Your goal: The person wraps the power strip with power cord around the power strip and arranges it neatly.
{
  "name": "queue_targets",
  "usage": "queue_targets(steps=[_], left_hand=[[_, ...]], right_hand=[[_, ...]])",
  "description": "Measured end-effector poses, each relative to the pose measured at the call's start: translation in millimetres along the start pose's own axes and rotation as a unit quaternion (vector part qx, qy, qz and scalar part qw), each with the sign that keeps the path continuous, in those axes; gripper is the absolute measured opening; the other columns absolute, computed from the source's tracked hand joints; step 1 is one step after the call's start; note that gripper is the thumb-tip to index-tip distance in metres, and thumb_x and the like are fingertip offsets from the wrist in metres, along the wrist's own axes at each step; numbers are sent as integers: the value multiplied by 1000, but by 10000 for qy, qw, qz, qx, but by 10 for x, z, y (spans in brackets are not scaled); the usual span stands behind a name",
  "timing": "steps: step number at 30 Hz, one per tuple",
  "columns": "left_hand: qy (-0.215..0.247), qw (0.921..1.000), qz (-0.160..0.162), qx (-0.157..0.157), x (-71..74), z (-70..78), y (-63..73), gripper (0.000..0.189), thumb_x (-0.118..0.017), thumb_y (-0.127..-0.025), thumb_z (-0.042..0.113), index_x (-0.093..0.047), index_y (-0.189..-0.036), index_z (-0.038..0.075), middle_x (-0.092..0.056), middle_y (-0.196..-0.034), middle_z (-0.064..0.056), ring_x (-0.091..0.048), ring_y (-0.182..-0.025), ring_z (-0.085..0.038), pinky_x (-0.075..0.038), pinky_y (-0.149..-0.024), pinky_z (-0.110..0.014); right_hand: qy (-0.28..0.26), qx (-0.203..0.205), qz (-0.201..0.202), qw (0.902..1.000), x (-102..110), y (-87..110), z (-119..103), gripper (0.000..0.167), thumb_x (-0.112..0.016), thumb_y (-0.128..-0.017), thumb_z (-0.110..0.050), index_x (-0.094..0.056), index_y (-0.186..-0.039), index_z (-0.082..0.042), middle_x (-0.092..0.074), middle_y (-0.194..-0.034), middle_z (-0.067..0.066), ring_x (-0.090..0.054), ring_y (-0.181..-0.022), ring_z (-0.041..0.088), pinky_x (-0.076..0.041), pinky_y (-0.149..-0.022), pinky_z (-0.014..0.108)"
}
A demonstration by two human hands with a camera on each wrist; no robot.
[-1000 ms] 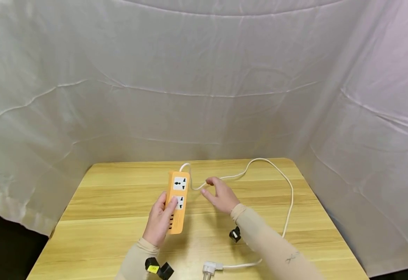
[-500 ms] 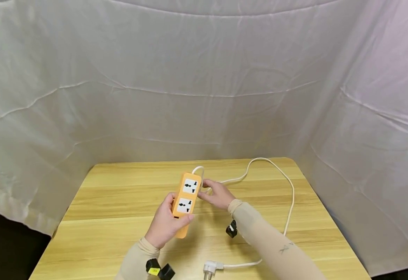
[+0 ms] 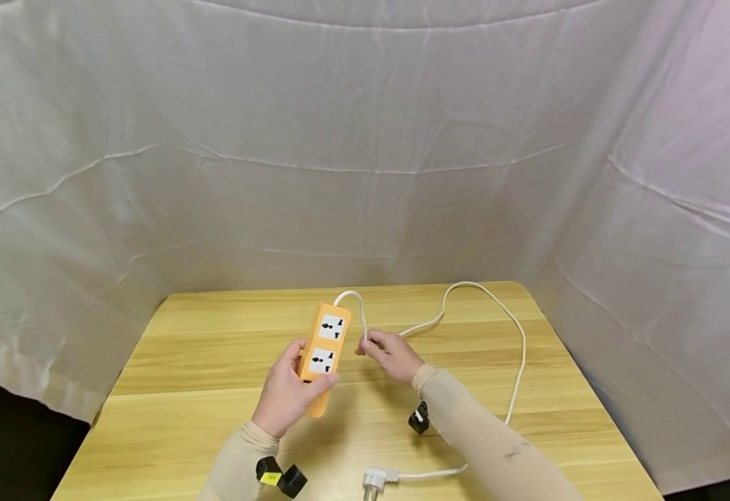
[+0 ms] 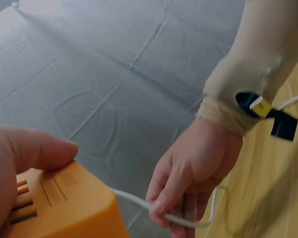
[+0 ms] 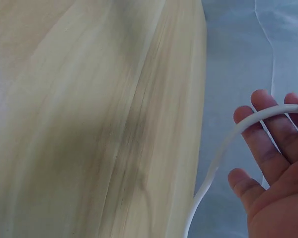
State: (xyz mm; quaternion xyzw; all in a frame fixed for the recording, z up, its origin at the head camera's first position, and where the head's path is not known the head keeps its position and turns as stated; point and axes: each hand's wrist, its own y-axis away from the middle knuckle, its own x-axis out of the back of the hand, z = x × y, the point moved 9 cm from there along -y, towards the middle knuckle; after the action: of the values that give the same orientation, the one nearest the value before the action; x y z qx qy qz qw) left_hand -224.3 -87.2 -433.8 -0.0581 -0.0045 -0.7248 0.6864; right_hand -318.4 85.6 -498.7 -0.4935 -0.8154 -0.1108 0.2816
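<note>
My left hand (image 3: 284, 393) grips an orange power strip (image 3: 327, 345) near its lower end, the thumb across its face. Two white socket panels face up, and the strip leans to the right above the table. From its top end a white cord (image 3: 362, 313) arches over to my right hand (image 3: 394, 356). Thumb and forefinger pinch the cord there, as the left wrist view shows beside the strip's corner (image 4: 84, 198). In the right wrist view the cord (image 5: 228, 141) runs across the other fingers (image 5: 268, 153), which are held loosely out.
The cord loops on across the wooden table (image 3: 202, 362) to the right. It ends in a white plug (image 3: 375, 479) at the front edge, prongs toward me. Grey curtains (image 3: 365, 209) hang behind the table and at its sides. Black cameras sit on both wrists.
The right hand reached in toward the cord and now pinches it. The left thumb moved down off the lower socket, and the strip tilted, swung right, then came back slightly left.
</note>
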Motion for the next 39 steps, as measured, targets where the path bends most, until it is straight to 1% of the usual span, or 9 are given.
queue_targets(steps=[6, 10, 14, 17, 24, 29, 32, 35, 39], left_hand=[[-423, 9986, 244, -223, 89, 1, -29, 61, -79, -79, 17, -52, -135, 16, -65, -108, -13, -63, -84, -23, -55, -65, -33], [-839, 9948, 399, -419, 153, 34, -28, 74, -79, -80, 24, -44, -144, 15, -65, -111, -14, -64, -83, -20, -55, -63, -28], [-1332, 9886, 546, -438, 206, 59, -24, 91, -86, -70, 34, -38, -146, 16, -64, -104, -10, -64, -77, -19, -54, -61, -29], [-1627, 9839, 599, -432, 223, 70, -26, 99, -91, -62, 33, -35, -142, 16, -59, -102, -8, -61, -77, -18, -53, -63, -32], [-2137, 9713, 643, -818, 237, 114, -33, 92, -90, -63, 18, -37, -137, 10, -58, -101, -9, -58, -74, -17, -52, -60, -28], [-2754, 9505, 908, -1115, 275, 148, -27, 87, -86, -66, 18, -42, -140, 7, -63, -105, -12, -57, -74, -18, -49, -60, -29], [-3047, 9394, 1099, -1119, 298, 154, -25, 86, -84, -68, 19, -42, -142, 6, -64, -113, -14, -57, -76, -19, -48, -61, -31], [-3089, 9381, 1169, -1044, 301, 138, -33, 79, -82, -67, 19, -44, -136, 5, -65, -109, -15, -58, -73, -18, -48, -59, -30], [-3173, 9338, 1161, -1179, 282, 138, -44, 66, -81, -65, 17, -51, -124, 6, -66, -93, -9, -56, -67, -15, -46, -55, -29]], right_hand=[[-65, 98, 186, 9998, 55, 97, -35, 24, -46, -101, -30, -63, -94, -16, -70, -89, -2, -65, -89, 10, -51, -80, 33], [-197, 151, 343, 9991, 86, 167, -42, 20, -48, -101, -29, -63, -96, -18, -70, -85, 1, -66, -85, 10, -51, -77, 31], [-424, 380, 576, 9967, 121, 242, -93, 17, -51, -100, -25, -64, -99, -15, -68, -82, 1, -68, -80, 16, -54, -75, 34], [-543, 449, 653, 9954, 154, 307, -209, 15, -51, -99, -18, -64, -99, -10, -68, -81, 6, -68, -78, 23, -55, -72, 35], [-626, 574, 815, 9930, 230, 409, -233, 18, -50, -100, -23, -65, -100, -12, -66, -79, 0, -68, -77, 16, -53, -66, 28], [-781, 726, 947, 9898, 300, 483, -286, 18, -50, -100, -22, -65, -100, -11, -66, -79, 0, -68, -75, 15, -55, -68, 30], [-762, 735, 1040, 9889, 332, 521, -311, 15, -51, -99, -19, -65, -99, -11, -66, -78, 1, -68, -75, 18, -55, -70, 31], [-703, 804, 1129, 9879, 360, 572, -387, 13, -52, -98, -12, -64, -99, -8, -66, -77, 5, -68, -73, 22, -56, -69, 35], [-688, 1104, 1141, 9849, 398, 673, -674, 11, -53, -96, -2, -64, -97, -3, -65, -75, 12, -67, -69, 28, -56, -65, 36]])
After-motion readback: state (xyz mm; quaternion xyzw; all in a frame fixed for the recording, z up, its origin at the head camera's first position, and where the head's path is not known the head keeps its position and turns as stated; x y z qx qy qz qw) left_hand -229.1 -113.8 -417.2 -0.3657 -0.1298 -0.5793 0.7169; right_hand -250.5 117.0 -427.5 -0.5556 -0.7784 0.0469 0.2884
